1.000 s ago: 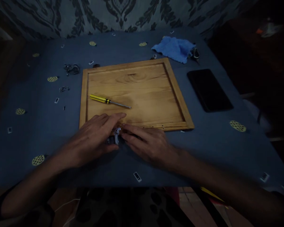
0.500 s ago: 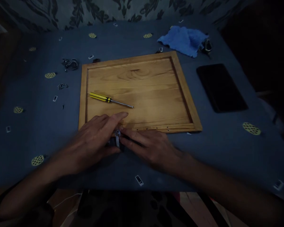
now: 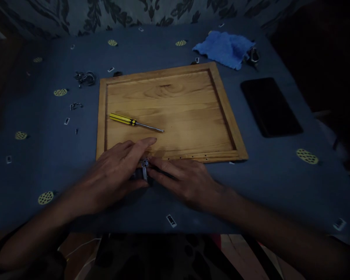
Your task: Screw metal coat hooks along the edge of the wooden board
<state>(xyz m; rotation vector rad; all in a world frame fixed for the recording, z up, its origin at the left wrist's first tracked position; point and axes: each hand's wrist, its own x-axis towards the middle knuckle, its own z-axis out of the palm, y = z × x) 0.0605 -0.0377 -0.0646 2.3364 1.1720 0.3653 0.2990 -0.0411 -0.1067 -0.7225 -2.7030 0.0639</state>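
Observation:
At the near edge of a framed wooden panel (image 3: 151,99), a small silver metal fitting with holes (image 3: 145,171) sits between my hands. My left hand (image 3: 118,167) closes around it from the left, partly over the frame, with one digit stretched over the panel. From the right, the fingertips of my right hand (image 3: 185,179) pinch at the fitting's side. Fingers hide much of it, and dark shapes beside it are hard to make out. A yellow-and-black screwdriver (image 3: 135,122) lies on the panel. Several small holes dot the near rail right of the fitting.
On the blue patterned cloth (image 3: 210,214) to the left lie a cluster of metal parts (image 3: 85,78), several small screws (image 3: 76,105) and one lone screw (image 3: 76,131). A blue rag (image 3: 226,48) is at the back right, a black tablet-like slab (image 3: 271,107) right of the panel.
The whole view has shifted very slightly. Both hands keep nearly the same hold on the fitting, and the panel and screwdriver stay put.

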